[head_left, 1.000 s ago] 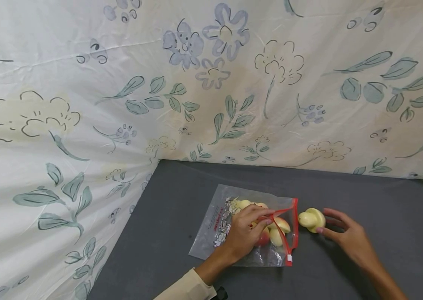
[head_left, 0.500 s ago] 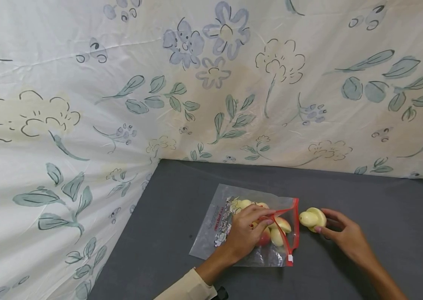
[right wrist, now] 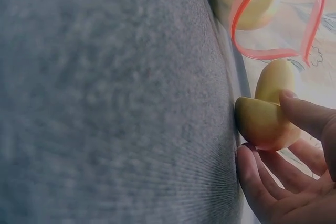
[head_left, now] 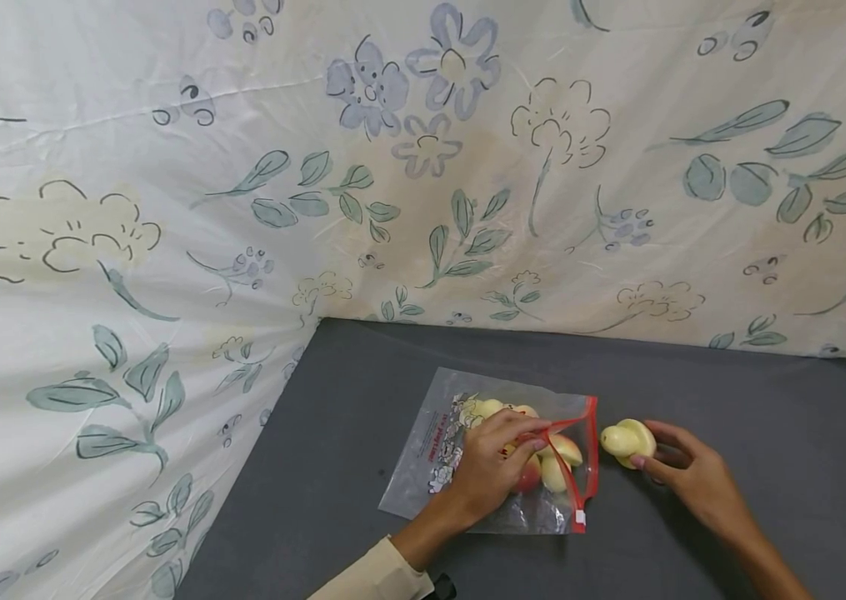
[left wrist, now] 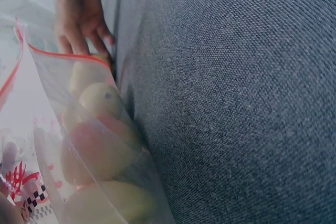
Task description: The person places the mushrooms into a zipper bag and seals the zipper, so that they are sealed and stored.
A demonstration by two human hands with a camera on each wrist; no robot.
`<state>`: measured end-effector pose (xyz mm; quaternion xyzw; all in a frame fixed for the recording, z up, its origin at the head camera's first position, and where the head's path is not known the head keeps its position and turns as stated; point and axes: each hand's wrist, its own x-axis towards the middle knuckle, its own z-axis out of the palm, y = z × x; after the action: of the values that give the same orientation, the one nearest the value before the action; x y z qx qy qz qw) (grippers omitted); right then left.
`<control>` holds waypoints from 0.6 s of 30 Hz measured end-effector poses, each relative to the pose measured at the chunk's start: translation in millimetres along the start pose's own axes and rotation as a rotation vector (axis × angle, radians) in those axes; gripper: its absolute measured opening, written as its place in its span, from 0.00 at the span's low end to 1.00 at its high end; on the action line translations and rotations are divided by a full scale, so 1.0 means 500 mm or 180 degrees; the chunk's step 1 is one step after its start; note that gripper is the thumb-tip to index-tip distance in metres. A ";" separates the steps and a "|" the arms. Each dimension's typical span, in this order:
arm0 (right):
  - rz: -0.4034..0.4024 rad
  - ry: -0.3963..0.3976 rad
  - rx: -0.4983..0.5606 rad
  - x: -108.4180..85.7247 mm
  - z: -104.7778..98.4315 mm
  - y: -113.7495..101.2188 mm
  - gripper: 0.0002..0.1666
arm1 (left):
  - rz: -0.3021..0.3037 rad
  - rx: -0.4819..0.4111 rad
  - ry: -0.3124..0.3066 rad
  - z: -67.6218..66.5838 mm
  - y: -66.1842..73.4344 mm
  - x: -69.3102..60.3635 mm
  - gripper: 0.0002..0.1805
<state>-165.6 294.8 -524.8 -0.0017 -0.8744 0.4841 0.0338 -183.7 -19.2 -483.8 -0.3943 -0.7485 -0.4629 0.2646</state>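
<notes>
A clear plastic zip bag [head_left: 413, 475] with a red zip edge lies on the dark cloth, its mouth gaping to the right. Inside are several yellow and reddish mushroom-shaped pieces [head_left: 553, 476]. My left hand [head_left: 488, 462] rests over the bag and pinches the upper side of the mouth, lifting it. Just right of the mouth, my right hand [head_left: 698, 477] holds a pale yellow mushroom [head_left: 623, 439], stem toward the bag. In the right wrist view the thumb presses the mushroom [right wrist: 268, 124] from one side, fingers on the other; its cap is close to the cloth.
Dark grey cloth [head_left: 347, 392] covers the work surface. White floral fabric [head_left: 423, 208] hangs behind and at the left. A white slider [head_left: 579, 516] sits at the near end of the bag's zip.
The right hand and its mushroom have shifted very slightly to the right, with a small tilt of the mushroom. The left hand and the bag have stayed put.
</notes>
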 end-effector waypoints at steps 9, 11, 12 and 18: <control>0.0034 0.0076 0.0052 -0.021 -0.011 0.001 0.41 | -0.0024 -0.0021 -0.0013 0.002 0.001 0.001 0.15; 0.0043 0.0087 0.0067 -0.027 -0.014 0.001 0.41 | -0.0024 -0.0026 -0.0014 0.002 0.001 0.000 0.15; 0.0045 0.0095 0.0065 -0.030 -0.015 -0.001 0.41 | -0.0024 -0.0027 -0.0009 0.003 0.001 0.000 0.15; 0.0041 0.0115 0.0052 -0.045 -0.015 -0.014 0.41 | -0.0034 -0.0020 0.0007 0.004 0.002 0.002 0.14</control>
<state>-142.4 296.7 -516.0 -0.0157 -0.8696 0.4913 0.0465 -183.6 -16.9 -483.5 -0.3907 -0.7488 -0.4670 0.2617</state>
